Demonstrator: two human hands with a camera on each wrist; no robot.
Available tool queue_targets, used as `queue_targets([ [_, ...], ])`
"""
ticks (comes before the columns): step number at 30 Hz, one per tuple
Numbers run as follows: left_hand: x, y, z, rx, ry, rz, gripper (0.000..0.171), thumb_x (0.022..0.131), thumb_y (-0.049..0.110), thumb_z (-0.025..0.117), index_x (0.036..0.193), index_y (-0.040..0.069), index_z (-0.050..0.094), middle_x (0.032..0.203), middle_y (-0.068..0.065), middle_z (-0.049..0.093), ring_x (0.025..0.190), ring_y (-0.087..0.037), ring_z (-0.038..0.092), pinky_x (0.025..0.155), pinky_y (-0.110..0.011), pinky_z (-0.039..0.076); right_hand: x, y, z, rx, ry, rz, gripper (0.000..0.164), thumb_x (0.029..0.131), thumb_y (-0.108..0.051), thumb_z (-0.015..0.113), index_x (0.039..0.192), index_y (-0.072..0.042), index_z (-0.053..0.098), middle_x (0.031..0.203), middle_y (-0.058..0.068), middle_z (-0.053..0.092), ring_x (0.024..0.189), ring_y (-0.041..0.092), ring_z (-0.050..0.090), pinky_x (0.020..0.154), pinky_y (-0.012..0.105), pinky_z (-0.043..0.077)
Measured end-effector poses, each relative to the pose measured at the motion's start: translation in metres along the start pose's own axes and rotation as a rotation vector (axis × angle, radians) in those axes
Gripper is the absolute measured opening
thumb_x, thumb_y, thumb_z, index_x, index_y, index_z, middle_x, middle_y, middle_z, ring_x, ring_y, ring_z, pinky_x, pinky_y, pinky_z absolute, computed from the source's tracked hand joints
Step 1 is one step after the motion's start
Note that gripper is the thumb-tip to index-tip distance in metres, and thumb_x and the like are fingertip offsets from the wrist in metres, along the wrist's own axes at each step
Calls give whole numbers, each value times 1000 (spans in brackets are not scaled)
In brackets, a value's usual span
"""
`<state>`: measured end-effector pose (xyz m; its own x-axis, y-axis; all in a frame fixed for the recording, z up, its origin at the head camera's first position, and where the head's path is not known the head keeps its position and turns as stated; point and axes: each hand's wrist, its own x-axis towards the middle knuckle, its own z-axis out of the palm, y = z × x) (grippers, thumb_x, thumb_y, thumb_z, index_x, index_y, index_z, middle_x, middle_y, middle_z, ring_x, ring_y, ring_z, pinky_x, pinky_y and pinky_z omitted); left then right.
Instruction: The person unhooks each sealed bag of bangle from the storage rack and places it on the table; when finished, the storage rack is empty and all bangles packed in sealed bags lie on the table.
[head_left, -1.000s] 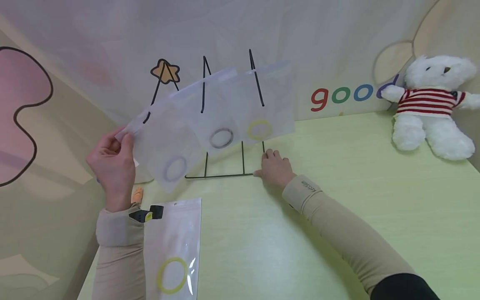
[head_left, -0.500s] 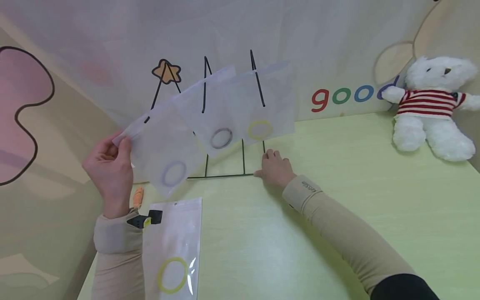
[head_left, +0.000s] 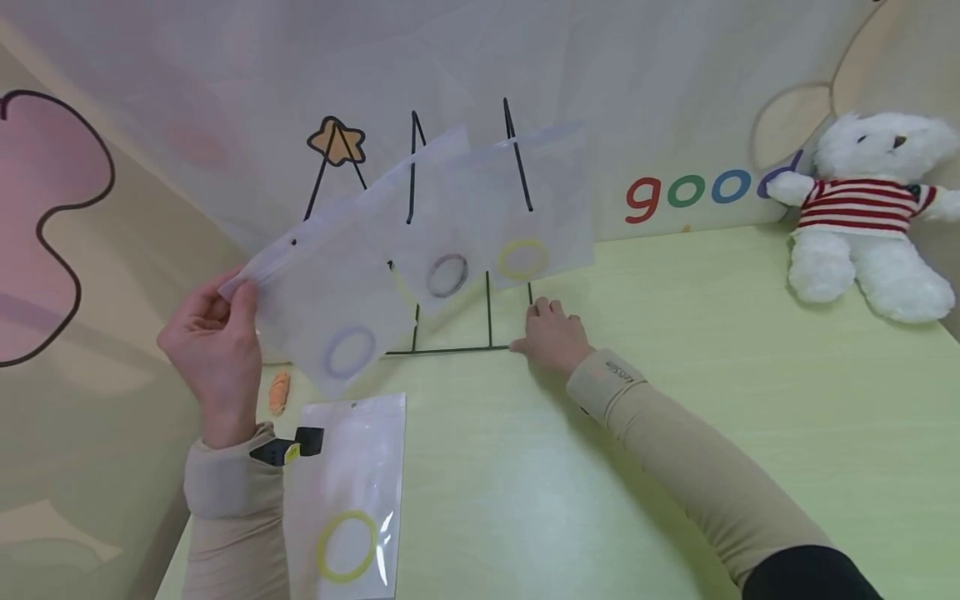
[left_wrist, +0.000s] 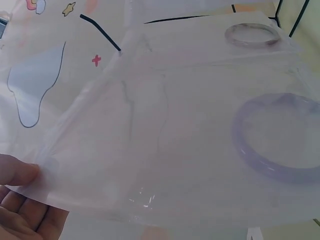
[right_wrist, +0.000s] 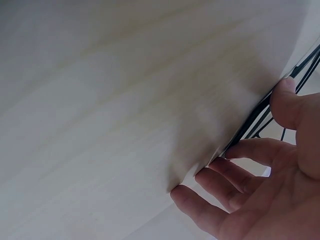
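Note:
My left hand pinches the upper left corner of a clear plastic bag between thumb and fingers. A purple bangle lies at the bag's bottom. At the bag's top edge, the tip of a rack hook just shows at the hanging hole. Two more bags hang from the black wire rack, one with a grey bangle, one with a yellow bangle. My right hand grips the rack's right base corner, thumb and index finger at the wire in the right wrist view.
A bag with a yellow bangle lies flat on the table near my left forearm. Behind it is a small orange object. A white teddy bear in a striped shirt sits at the back right, by the wall.
My left hand has drawn the bag's corner slightly left and toward me, so less of the hook shows in front of the bag. My right hand keeps its place on the rack.

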<state>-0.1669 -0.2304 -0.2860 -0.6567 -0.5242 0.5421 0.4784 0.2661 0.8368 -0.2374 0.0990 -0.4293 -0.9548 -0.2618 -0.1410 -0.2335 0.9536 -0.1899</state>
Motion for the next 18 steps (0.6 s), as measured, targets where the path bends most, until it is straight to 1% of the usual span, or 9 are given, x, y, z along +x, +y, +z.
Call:
queue_targets([
  [2,-2,3,-1,-41,6,-7,12,82,2,75,94,-2,76,82,-8,74,62,-12,65,48,-13,39,0,0,0,6,-1,-1,72,98,-47,53,143,7,39,136,21,41,117,35,41,90,52,47],
  [4,-5,8,-2,-54,10,-3,13,82,2,75,94,-2,76,82,-8,74,60,-12,62,45,-14,33,-1,0,-1,13,-2,-2,71,98,-46,53,142,7,39,137,20,41,118,35,41,90,52,47],
  [7,-9,17,-5,-102,0,5,14,82,1,74,95,-6,74,82,-10,74,61,-12,63,47,-14,38,-1,0,-1,19,2,-4,71,98,-46,53,142,8,40,136,20,42,116,35,41,89,51,47],
  [10,-15,24,-8,-138,-18,21,16,82,-1,74,95,-9,73,82,-11,74,64,-14,66,53,-15,47,-1,0,-1,20,5,-3,70,98,-46,54,141,8,41,135,20,42,116,35,41,89,51,47],
  [11,-16,26,-9,-136,-28,31,17,82,0,74,96,-10,73,82,-11,74,61,-14,65,53,-15,47,-1,0,-1,20,5,-3,71,97,-46,54,141,8,41,135,20,42,116,35,41,89,52,47],
  [12,-18,28,-11,-141,-38,32,17,82,0,75,95,-10,73,79,-11,74,56,-13,61,49,-14,44,-1,0,-1,20,4,-3,71,98,-46,54,141,8,40,135,20,42,117,35,41,90,52,47],
  [16,-28,33,-17,-175,-113,46,20,81,-3,75,96,-15,70,79,-12,73,56,-15,61,54,-15,48,-2,-1,-2,21,4,-1,72,97,-46,54,142,8,40,137,20,41,118,35,41,90,52,47],
  [18,-34,37,-19,-207,-157,48,21,80,-6,74,96,-17,68,80,-13,73,60,-16,65,58,-16,52,-2,-1,-2,18,5,-2,72,97,-46,54,142,8,39,137,20,41,118,35,41,90,52,47],
])
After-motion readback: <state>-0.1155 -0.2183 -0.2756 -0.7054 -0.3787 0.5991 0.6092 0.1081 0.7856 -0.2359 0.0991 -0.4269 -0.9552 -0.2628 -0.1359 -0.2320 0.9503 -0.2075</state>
